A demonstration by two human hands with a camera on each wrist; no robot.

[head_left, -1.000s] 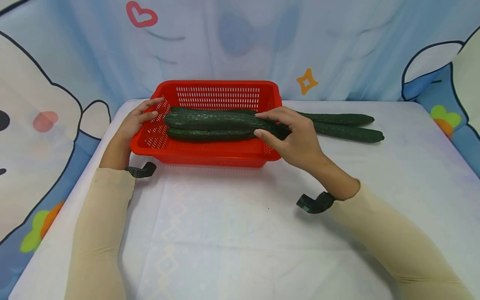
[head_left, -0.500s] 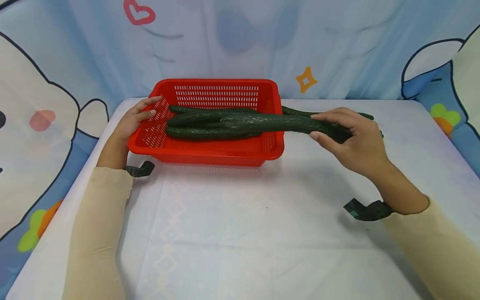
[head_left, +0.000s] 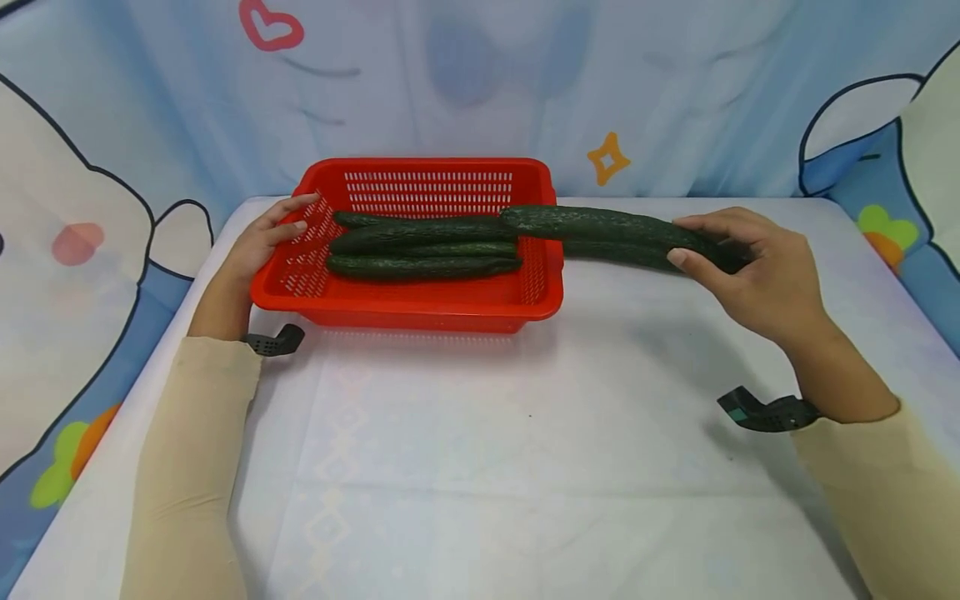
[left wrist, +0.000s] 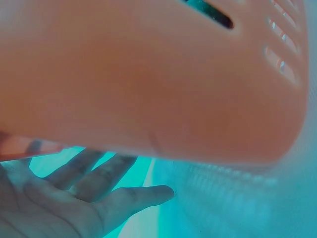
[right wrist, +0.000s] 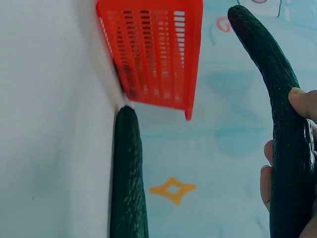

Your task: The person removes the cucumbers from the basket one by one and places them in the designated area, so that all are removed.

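- Seen now: right grip (head_left: 757,275) clenched round the right end of the held cucumber (head_left: 600,223), thumb on the near side, fingers curled over the far side
- Held cucumber lifted off the worktop (head_left: 525,433), roughly level, its left tip just above the right rim of the red basket (head_left: 420,312), the rest stretching out to the right
- Left grip (head_left: 262,242) released, fingers straight and laid against the left wall of the basket, steadying it
- Three more cucumbers (head_left: 423,250) lying lengthwise inside the basket; a loose cucumber (right wrist: 128,178) flat on the worktop just right of the basket, on the far side of the held one
- Judging from this, best to carry the long fruit level rather than by the tip alone: shift the pinch nearer the middle, or support from beneath, to spare the thin end from bending
- Lift the left tip well over the rim before any sideways move, so as not to snag the slotted wall
- Press lightly on the left wall so the light basket stays put
- Lower parallel to the loose cucumber, close beside it but not on top, then loosen the fingers only once resting flat
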